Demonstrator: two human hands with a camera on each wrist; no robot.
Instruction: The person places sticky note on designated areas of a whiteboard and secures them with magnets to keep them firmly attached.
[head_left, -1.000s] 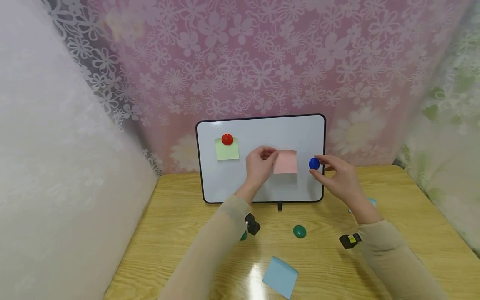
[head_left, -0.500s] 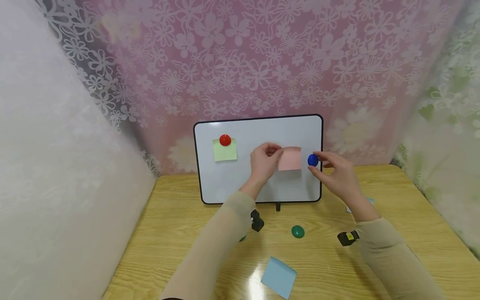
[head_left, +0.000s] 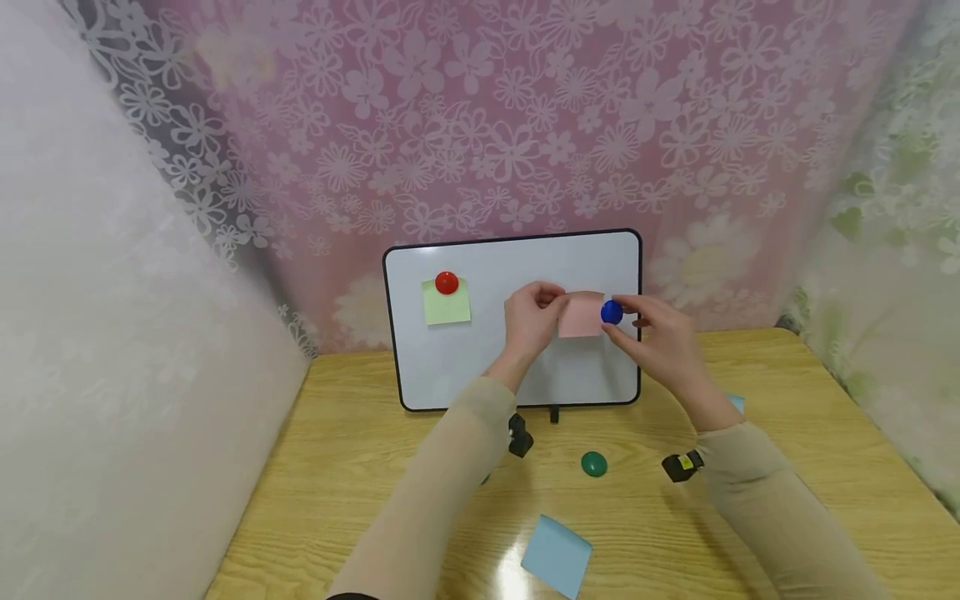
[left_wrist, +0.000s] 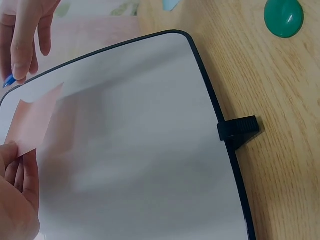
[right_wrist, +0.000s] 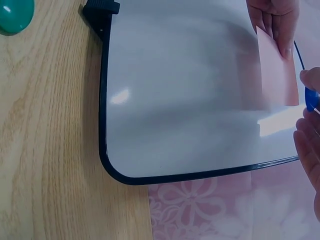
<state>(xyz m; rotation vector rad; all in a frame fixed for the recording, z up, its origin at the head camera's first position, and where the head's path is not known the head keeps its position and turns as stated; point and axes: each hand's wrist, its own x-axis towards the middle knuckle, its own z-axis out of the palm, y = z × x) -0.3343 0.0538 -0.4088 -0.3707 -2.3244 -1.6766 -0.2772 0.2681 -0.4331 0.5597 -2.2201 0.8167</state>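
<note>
My left hand (head_left: 531, 323) pinches a pink sticky note (head_left: 581, 315) by its left edge, in front of a small whiteboard (head_left: 480, 367). In the right wrist view the note (right_wrist: 276, 75) stands off the board, casting a shadow on it. My right hand (head_left: 663, 342) holds a round blue magnet (head_left: 612, 312) between thumb and fingers, close to the note's right edge. Whether magnet and note touch, I cannot tell. On the board's left part, a red magnet (head_left: 447, 282) sits over the top of a green sticky note (head_left: 447, 308).
The whiteboard stands on a wooden table (head_left: 337, 467) before a flowered pink curtain (head_left: 480, 125). A green magnet (head_left: 594, 464) and a blue sticky note (head_left: 557, 556) lie in front. Another green magnet is mostly behind my left sleeve (head_left: 442, 483); a blue scrap (head_left: 737, 403) shows behind my right wrist.
My left hand has carried the pink note a little right and up along the board. My right hand has brought the blue magnet left, up to beside the note.
</note>
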